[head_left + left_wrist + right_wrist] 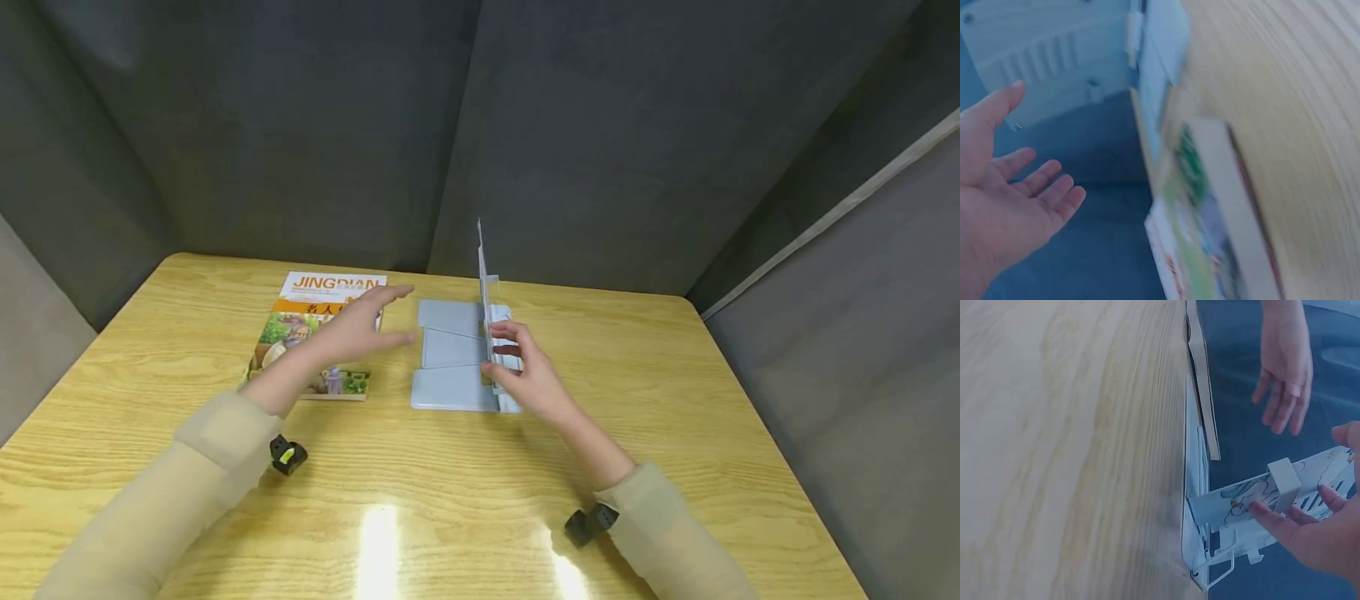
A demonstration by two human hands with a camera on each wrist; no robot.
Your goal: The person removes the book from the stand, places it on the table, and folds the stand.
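A pale blue folding book stand lies with its base plates flat on the table. Its back panel stands upright, edge-on in the head view. My right hand is on the panel's right side, thumb and fingertips at the panel. In the right wrist view the panel shows a printed pattern and a white clip, with the right fingers close beside it. A bent wire support shows below. My left hand hovers left of the stand, fingers extended, holding nothing.
A thick magazine with a coloured cover lies left of the stand, partly hidden under the left arm. The wooden table ends at a dark grey curtain behind and a grey partition on the right.
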